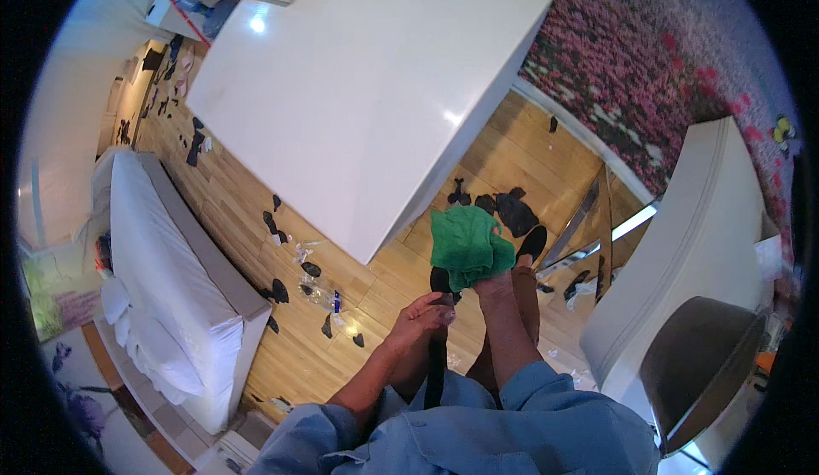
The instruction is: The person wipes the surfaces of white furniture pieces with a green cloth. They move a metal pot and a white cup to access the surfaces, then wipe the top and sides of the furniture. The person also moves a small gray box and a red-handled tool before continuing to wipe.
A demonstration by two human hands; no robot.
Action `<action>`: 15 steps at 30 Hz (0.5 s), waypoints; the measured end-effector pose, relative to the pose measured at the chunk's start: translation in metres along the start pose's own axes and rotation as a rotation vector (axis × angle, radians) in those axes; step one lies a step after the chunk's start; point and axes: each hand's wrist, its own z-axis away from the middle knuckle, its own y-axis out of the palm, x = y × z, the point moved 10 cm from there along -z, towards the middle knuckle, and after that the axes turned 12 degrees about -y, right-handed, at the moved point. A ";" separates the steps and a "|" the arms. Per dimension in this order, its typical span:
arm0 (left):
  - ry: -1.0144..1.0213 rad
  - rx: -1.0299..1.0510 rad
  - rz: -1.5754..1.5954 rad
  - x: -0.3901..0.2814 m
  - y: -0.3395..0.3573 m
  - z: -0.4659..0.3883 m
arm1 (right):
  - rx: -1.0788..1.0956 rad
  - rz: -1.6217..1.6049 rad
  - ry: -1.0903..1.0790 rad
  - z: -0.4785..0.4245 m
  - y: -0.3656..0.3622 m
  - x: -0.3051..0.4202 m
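A bunched green cloth (470,245) is held out in front of me in my right hand (496,280), which is mostly covered by it. My left hand (422,318) is lower and to the left, apart from the cloth, with its fingers bent; a small pinkish, shiny thing seems to be at its fingertips, too unclear to name. Beyond both hands stands a large white glossy table (384,91), its near corner up and left of the cloth. A black strap (435,366) hangs down in front of my blue shirt.
Dark scraps (278,291), a clear plastic bottle (320,294) and a black crumpled bag (516,214) lie on the wood-look floor. A bed with a white sheet (173,270) stands left. To the right are a pale padded bench (665,245), a brown chair back (700,366) and metal legs.
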 end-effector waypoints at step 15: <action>0.264 0.068 -0.005 -0.040 -0.029 0.119 | 0.367 1.088 -0.392 0.107 0.294 -0.013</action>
